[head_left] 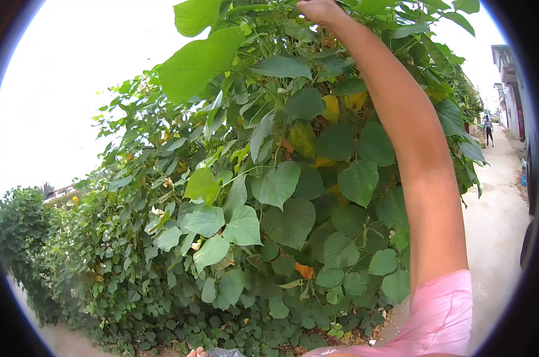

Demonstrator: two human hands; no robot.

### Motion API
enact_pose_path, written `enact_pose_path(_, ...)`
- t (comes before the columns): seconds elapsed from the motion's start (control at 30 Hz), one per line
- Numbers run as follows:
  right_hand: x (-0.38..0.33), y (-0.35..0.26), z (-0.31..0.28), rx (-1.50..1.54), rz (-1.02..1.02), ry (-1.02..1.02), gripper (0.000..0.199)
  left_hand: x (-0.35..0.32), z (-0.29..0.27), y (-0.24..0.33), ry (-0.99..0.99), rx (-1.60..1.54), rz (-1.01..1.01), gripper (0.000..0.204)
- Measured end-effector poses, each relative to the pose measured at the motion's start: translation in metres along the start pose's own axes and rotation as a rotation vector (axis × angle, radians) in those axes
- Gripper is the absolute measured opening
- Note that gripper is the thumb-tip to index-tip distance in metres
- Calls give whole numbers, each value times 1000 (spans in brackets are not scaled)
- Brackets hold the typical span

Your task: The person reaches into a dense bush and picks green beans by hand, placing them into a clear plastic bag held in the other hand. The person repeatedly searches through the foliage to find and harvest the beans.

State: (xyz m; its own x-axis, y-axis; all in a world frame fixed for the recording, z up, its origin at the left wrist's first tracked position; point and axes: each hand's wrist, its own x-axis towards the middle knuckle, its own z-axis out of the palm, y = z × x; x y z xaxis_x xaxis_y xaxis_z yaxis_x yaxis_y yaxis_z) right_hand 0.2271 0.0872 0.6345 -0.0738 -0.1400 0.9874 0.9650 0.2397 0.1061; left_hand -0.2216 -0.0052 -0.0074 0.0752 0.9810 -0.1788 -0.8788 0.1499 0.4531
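Observation:
My right arm, in a pink short sleeve, reaches up across a tall mass of climbing bean vines. At the top edge my right hand is among the upper leaves; its fingers are cut off by the picture's rim, so what they touch is hidden. Only the curled fingertips of my left hand show at the bottom edge. They are closed against a clear plastic bag, most of which lies out of view. A large bright green leaf hangs left of my right hand.
Yellowed leaves and a brown withered leaf sit among the green ones. To the right runs a pale paved lane, with a person far along it and buildings on its far side. Low foliage covers the ground ahead.

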Motion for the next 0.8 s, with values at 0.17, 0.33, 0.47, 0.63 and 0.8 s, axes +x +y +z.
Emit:
enact_pose_path(0.17,31,3,50,-26,48,-173,25,11,-15,-11,99,34,58,19)
enact_pose_path(0.33,85,64,124,-254,-439,-163,17,25,-18,-32,73,-48,25,19)
enact_pose_path(0.47,91,64,123,-218,-648,-242,9,24,-21,-41,-7,-95,20,20)
enact_pose_path(0.63,62,34,94,-153,-564,-333,7,19,-23,-51,-29,-128,7,21)
enact_pose_path(0.8,51,21,64,-145,-560,-359,6,19,-18,-57,-38,-93,-62,22)
